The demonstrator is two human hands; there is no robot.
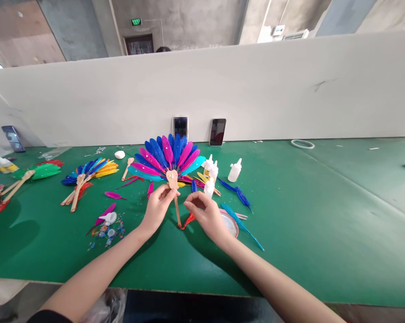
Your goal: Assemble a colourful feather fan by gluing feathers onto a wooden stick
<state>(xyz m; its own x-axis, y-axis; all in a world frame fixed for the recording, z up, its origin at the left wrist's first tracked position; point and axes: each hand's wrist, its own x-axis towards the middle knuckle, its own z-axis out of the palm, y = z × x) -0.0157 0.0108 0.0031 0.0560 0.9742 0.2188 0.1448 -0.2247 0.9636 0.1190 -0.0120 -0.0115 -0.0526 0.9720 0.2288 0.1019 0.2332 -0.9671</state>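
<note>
A feather fan (167, 159) of blue, pink and turquoise feathers on a wooden stick lies upright on the green table (306, 215). My left hand (158, 206) pinches the wooden handle just below the feathers. My right hand (205, 215) is curled beside the stick with its fingertips pinched together on something too small to make out. A red tassel (187, 221) hangs at the stick's lower end between both hands.
Several white glue bottles (234, 170) stand right of the fan, loose blue feathers (241, 197) near them. Finished fans (88, 172) and wooden sticks lie left, with scattered beads (108, 231). Two phones (217, 132) lean on the white partition. A tape ring (302, 144) lies far right.
</note>
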